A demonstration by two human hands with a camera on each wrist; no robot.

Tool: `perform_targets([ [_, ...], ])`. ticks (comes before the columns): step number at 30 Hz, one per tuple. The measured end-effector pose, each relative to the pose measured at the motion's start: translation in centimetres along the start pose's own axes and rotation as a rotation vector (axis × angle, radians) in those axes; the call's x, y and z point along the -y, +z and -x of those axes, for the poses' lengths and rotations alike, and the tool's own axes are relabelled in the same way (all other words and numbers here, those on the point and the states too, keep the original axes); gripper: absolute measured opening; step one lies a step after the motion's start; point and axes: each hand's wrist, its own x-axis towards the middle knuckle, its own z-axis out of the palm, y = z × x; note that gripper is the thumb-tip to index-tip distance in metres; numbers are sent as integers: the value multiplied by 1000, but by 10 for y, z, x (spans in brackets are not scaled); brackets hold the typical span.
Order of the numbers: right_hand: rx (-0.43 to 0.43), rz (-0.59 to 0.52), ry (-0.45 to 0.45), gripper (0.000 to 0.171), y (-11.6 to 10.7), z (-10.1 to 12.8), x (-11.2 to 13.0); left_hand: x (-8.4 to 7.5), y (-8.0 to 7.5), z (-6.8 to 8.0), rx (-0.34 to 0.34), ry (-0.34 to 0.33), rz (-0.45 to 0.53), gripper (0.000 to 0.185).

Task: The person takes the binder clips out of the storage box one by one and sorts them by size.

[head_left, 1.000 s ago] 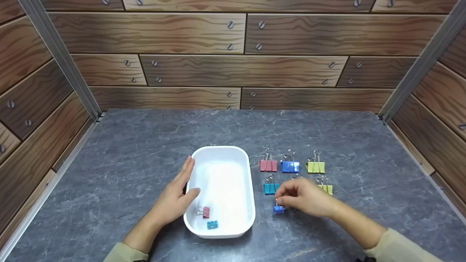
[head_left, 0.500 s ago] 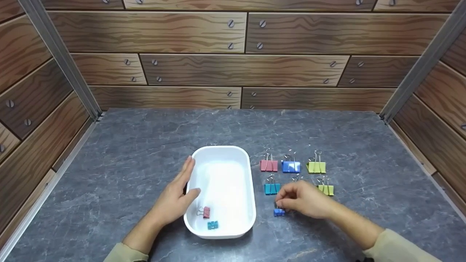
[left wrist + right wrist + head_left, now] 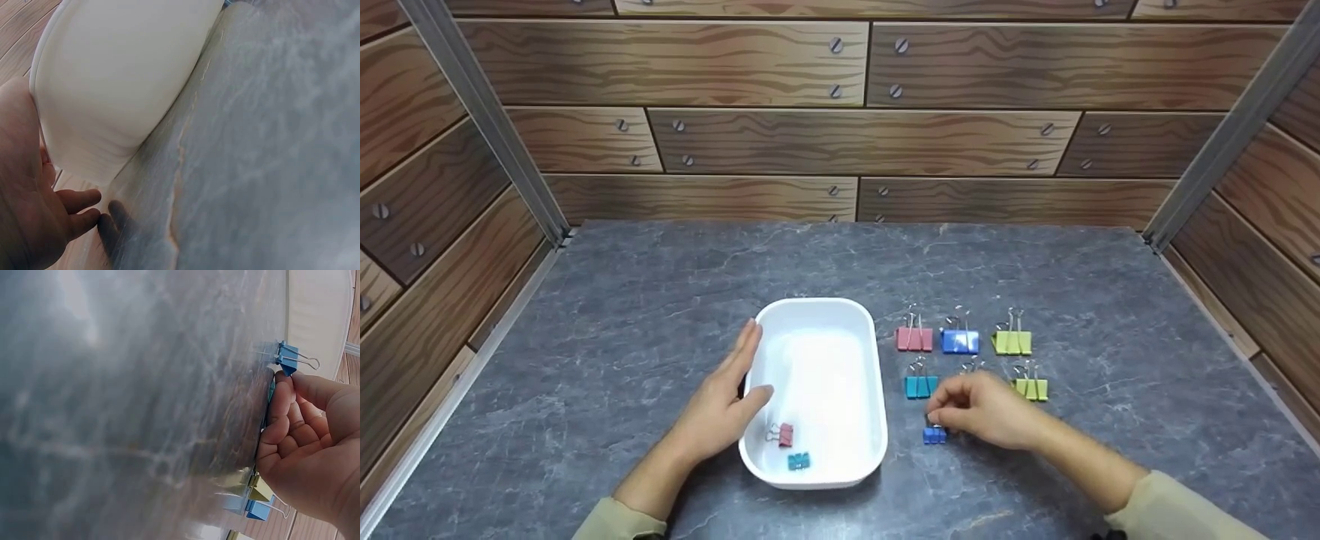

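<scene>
My left hand (image 3: 724,409) rests along the left side of a white tray (image 3: 877,420), its fingers straight against the outer wall and the thumb over the rim. A small pink binder clip (image 3: 786,435) and a small teal binder clip (image 3: 799,460) lie inside the tray's near end. To the right of the tray, my right hand (image 3: 990,411) pinches a small blue binder clip (image 3: 934,436) between thumb and forefinger, low over the table. In the right wrist view, the fingertips sit right at the side of this blue clip (image 3: 288,358), whose wire handle sticks out.
Behind the right hand stand larger binder clips in two rows: pink (image 3: 915,340), blue (image 3: 960,342) and yellow (image 3: 1012,343) at the back, teal (image 3: 921,387) and yellow (image 3: 1035,389) in front. Another between these is mostly hidden by the hand. Wood-patterned walls (image 3: 780,67) enclose the table.
The small blue clip has shifted slightly toward the person and turned a little in the right hand's fingertips. The left hand and tray stay put.
</scene>
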Motion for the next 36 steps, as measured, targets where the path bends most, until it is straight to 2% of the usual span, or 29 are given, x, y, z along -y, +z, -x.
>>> perform_targets([
  [13, -27, 39, -5, 5, 2, 0, -1, -1, 0, 0, 8, -29, 1, 79],
  [18, -32, 21, -3, 5, 1, 2, -1, -2, 1, 0, 14, -37, -2, 80],
  [27, -56, 28, -1, 6, -11, 8, 9, -2, 0, -1, 18, -35, 1, 80],
  [32, -112, 31, -58, 7, -20, 9, 28, -2, -1, -1, 19, -40, 4, 80],
  [36, -135, -3, -151, 4, -20, 6, 49, -1, -1, 0, 21, -41, 5, 80],
])
